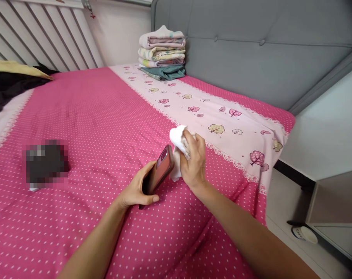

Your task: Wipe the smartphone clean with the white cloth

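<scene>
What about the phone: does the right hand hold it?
No, the left hand holds the phone, while the right hand holds a white tissue or cloth.

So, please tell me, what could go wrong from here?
The phone is tilted, and only the left hand grips it, so it might slip onto the bed. The white cloth or tissue, bunched in the right hand, has a loose end hanging beside the phone, which might catch on its edge.

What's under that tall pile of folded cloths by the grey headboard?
The folded pile sits on the bed, with pale tree-print fabric showing at its near edge. The spot right underneath is covered, so I can't tell what's there.
</scene>
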Demonstrator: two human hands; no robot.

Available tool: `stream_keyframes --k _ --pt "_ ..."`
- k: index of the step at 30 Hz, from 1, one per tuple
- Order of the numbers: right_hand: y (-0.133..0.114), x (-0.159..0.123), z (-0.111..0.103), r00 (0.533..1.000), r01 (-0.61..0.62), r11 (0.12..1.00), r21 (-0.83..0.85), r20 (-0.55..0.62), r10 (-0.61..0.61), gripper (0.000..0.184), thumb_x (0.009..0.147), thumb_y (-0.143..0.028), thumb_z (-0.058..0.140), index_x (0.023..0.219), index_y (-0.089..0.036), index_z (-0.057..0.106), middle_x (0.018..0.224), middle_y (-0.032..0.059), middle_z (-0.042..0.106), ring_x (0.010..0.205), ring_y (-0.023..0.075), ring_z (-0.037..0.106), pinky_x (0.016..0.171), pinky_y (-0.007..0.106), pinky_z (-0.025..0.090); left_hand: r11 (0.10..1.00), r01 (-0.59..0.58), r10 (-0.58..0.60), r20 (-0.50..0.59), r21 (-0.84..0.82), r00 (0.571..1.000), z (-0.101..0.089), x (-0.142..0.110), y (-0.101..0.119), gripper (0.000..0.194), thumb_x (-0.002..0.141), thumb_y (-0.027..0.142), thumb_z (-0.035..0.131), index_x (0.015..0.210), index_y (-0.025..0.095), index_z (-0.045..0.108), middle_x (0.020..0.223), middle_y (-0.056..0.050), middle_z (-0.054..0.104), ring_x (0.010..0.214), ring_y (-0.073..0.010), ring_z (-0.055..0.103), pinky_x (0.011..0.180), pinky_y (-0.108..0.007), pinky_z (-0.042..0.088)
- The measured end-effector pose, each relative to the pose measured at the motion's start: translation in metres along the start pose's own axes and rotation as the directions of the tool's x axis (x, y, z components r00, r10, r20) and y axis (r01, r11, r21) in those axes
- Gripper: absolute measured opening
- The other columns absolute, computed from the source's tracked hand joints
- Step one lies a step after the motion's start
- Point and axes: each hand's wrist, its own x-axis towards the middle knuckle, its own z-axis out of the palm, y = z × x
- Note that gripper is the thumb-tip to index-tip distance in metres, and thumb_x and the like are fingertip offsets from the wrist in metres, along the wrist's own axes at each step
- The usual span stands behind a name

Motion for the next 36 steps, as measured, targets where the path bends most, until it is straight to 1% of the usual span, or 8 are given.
stream_keyframes --k 4,7,12,18,25,29,33,36 --pt "-0.006 0.001 -0.004 0.995 0.050 0.996 0.078 -0.087 -0.043 0.057 0.085 -0.008 0.043 0.136 -0.032 0.035 0.122 0.0100 0.038 0.113 0.0247 0.047 0.086 0.043 0.052 1.000 0.008 -0.008 -0.009 -0.006 1.000 0.001 0.000 -0.001 0.089 0.056 0.044 0.075 0.134 0.020 0.039 0.133 -0.014 0.047 0.121 -0.0387 0.043 0.103 -0.053 0.032" --pt "-0.008 -0.001 -0.003 0.991 0.104 0.992 0.075 -0.091 -0.097 0.056 0.085 -0.009 0.042 0.133 -0.035 0.038 0.123 0.0087 0.038 0.115 0.0267 0.046 0.088 0.046 0.050 0.999 0.022 -0.023 -0.022 -0.029 0.999 0.002 0.001 -0.002 0.088 0.056 0.044 0.075 0.134 0.020 0.039 0.134 -0.014 0.047 0.122 -0.0387 0.042 0.104 -0.053 0.030" --pt "-0.008 -0.003 -0.001 0.981 0.184 0.983 -0.009 -0.056 -0.184 0.049 0.085 -0.011 0.041 0.129 -0.033 0.046 0.119 0.0081 0.041 0.113 0.0257 0.048 0.087 0.045 0.051 0.991 0.093 -0.097 -0.038 -0.097 0.994 0.000 -0.001 -0.002 0.092 0.058 0.048 0.073 0.136 0.017 0.036 0.138 -0.016 0.042 0.129 -0.0398 0.033 0.108 -0.055 0.022" --pt "-0.009 -0.004 0.000 0.992 0.129 0.988 0.079 -0.015 -0.128 0.050 0.084 -0.009 0.043 0.127 -0.031 0.050 0.118 0.0080 0.041 0.110 0.0244 0.048 0.085 0.042 0.051 0.990 0.094 -0.096 -0.016 -0.102 0.995 0.000 -0.001 0.001 0.093 0.052 0.049 0.076 0.134 0.019 0.041 0.136 -0.014 0.045 0.127 -0.0409 0.034 0.108 -0.055 0.023" --pt "-0.007 -0.003 0.000 0.994 0.023 0.995 0.092 0.103 -0.032 0.050 0.088 -0.014 0.043 0.135 -0.028 0.040 0.118 0.0094 0.045 0.108 0.0240 0.050 0.086 0.043 0.051 0.993 0.028 -0.026 0.017 -0.118 1.000 0.001 -0.002 -0.002 0.088 0.057 0.043 0.073 0.134 0.019 0.037 0.135 -0.015 0.045 0.125 -0.0392 0.038 0.106 -0.055 0.025" --pt "-0.005 -0.003 0.001 0.986 -0.012 0.995 0.094 0.165 -0.004 0.046 0.091 -0.021 0.042 0.137 -0.025 0.038 0.117 0.0094 0.049 0.105 0.0233 0.052 0.084 0.042 0.051 0.994 -0.015 0.018 0.029 -0.106 0.999 0.001 0.001 0.006 0.084 0.057 0.040 0.073 0.132 0.020 0.041 0.132 -0.014 0.049 0.121 -0.0382 0.043 0.103 -0.053 0.030" --pt "-0.002 -0.006 0.004 0.946 -0.013 0.991 0.131 0.322 -0.030 0.046 0.087 -0.016 0.042 0.133 -0.026 0.043 0.119 0.0074 0.052 0.105 0.0222 0.054 0.082 0.039 0.052 0.992 -0.020 0.024 0.032 -0.125 0.999 0.003 0.004 0.014 0.082 0.058 0.040 0.071 0.132 0.020 0.042 0.130 -0.012 0.050 0.118 -0.0379 0.045 0.101 -0.051 0.033" --pt "-0.002 -0.009 0.006 0.905 0.025 0.991 0.128 0.418 -0.077 0.049 0.082 -0.012 0.046 0.129 -0.026 0.046 0.121 0.0071 0.053 0.108 0.0226 0.053 0.083 0.038 0.051 0.977 -0.012 0.016 0.014 -0.213 1.000 0.004 0.002 0.014 0.077 0.061 0.043 0.070 0.130 0.020 0.045 0.119 -0.011 0.055 0.113 -0.0369 0.048 0.097 -0.049 0.036"
